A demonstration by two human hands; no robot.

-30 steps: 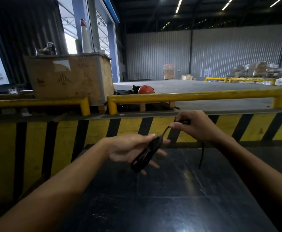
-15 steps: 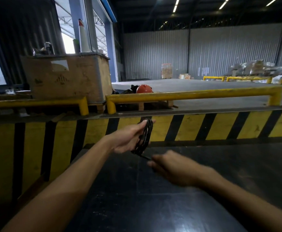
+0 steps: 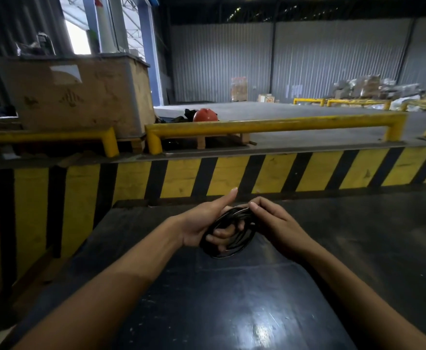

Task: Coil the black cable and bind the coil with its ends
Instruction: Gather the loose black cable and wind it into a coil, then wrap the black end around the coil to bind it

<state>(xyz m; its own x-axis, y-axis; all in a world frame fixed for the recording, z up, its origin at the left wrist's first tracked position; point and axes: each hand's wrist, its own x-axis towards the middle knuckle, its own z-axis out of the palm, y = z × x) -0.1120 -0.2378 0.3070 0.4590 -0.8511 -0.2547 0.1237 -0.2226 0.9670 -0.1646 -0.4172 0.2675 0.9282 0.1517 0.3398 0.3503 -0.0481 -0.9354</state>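
Since half a second ago, the right hand [image 3: 280,226] is brought up to the black cable [image 3: 228,233]. That coil is gripped in the left hand [image 3: 207,226], fingers curled through it, above the dark table [image 3: 257,311]. Its top edge is pinched by the right fingertips [image 3: 253,207], nearest the binding spot.

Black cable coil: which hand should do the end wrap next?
Right hand, probably. The left hand has fingers through the black cable coil, holding it; the right is pinching strands at its top rim.
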